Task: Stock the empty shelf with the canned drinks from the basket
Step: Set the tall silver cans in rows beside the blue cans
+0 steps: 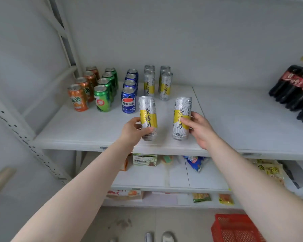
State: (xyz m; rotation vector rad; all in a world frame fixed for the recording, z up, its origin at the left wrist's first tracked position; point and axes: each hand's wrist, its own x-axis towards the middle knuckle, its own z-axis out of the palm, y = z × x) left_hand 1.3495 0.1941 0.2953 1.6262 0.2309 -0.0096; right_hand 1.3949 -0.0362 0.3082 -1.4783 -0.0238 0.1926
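Left hand [132,131]: grip clamped on 1 tall silver-yellow can [147,117].
Right hand [200,129]: grip clamped on a second tall can [181,117].
Shelf [234,119]: both cans upright near its front edge.

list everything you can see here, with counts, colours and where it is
short orange soda cans: four, orange, leftmost row on the white metal shelf
short green soda cans: four, green, second row
short blue cola cans: four, blue, third row
tall silver-and-yellow tea cans: six; four in two back rows, two held at the front
dark cola bottles: several, red labels, right end of shelf
snack packets: assorted, on lower shelves
red plastic basket: one, on floor, lower right
left hand: grips front-left tea can
right hand: grips front-right tea can
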